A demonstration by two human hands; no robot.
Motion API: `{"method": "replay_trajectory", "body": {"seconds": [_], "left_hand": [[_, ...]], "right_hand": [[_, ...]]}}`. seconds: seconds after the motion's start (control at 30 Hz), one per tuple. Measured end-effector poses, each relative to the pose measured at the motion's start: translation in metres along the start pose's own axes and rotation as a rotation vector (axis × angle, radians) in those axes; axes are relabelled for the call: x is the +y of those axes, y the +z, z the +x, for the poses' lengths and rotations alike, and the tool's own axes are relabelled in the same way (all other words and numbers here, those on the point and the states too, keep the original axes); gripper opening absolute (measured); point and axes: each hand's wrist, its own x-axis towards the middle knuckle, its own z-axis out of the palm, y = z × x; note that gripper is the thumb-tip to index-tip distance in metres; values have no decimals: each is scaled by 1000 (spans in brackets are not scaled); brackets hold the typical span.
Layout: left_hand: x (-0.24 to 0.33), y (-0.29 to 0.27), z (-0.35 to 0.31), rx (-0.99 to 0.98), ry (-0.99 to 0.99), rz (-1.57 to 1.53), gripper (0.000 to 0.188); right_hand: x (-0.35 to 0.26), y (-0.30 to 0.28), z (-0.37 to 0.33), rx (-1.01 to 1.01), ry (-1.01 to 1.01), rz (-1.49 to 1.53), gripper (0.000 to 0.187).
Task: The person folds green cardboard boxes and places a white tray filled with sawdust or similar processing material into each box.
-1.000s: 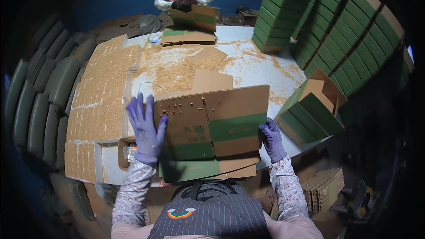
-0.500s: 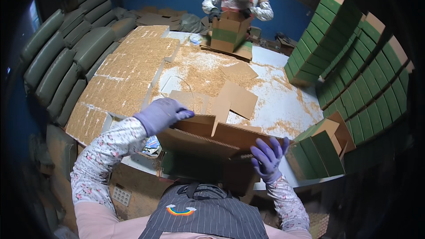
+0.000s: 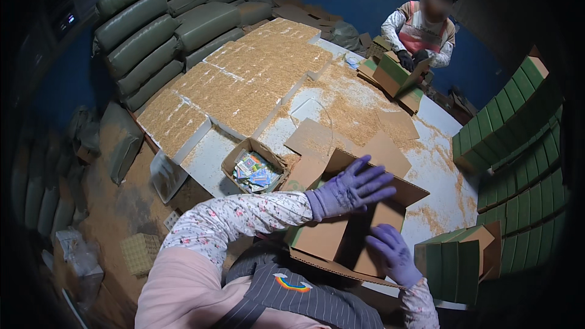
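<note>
An open cardboard box [image 3: 326,240], brown inside with some green outside, stands close in front of me. Its long flaps are raised, and a dark gap shows between the two inner panels. My left hand [image 3: 353,190] is open over the far part of the box, its gloved fingers spread; whether it touches the cardboard I cannot tell. My right hand [image 3: 393,254] reaches over the right side, its fingers apart and slightly bent against the right inner panel. Both hands wear purple gloves. Loose brown cardboard sheets [image 3: 317,136] lie just beyond the box.
A small carton [image 3: 228,161] of colourful packets stands left of my box. Filled trays [image 3: 234,85] of golden grain-like material cover the table's left side. Green boxes [image 3: 512,106] are stacked at right; another open box [image 3: 451,262] stands nearer. Across the table, a co-worker handles a carton [image 3: 390,73].
My view has turned left. The box has tipped so its opening faces up to me. My left hand has let go of its edge and spread; my right hand has come onto the inner panel.
</note>
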Motion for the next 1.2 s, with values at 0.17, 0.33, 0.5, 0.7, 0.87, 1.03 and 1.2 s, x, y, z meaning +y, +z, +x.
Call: {"method": "replay_trajectory", "body": {"seconds": [0.17,0.33,0.5,0.7,0.87,1.03,1.2], "left_hand": [[-6,11,17,72,-389,449,74],[14,-69,-7,-146,-159,-177,72],[0,-53,-58,-395,339,-306,85],[-74,39,-80,-15,-1284,-885,63],[-69,34,-117,78,-1010,-416,49],[-220,2,-266,846,-1674,-173,57],[-291,87,-309,-33,-2252,-214,101]], "right_hand": [[8,-31,-73,-145,406,587,77],[23,-4,-26,332,1022,684,79],[55,-8,-25,240,938,952,75],[52,-36,25,440,654,679,37],[117,22,-7,436,941,677,25],[100,40,12,525,886,706,27],[98,36,18,608,1018,814,25]]}}
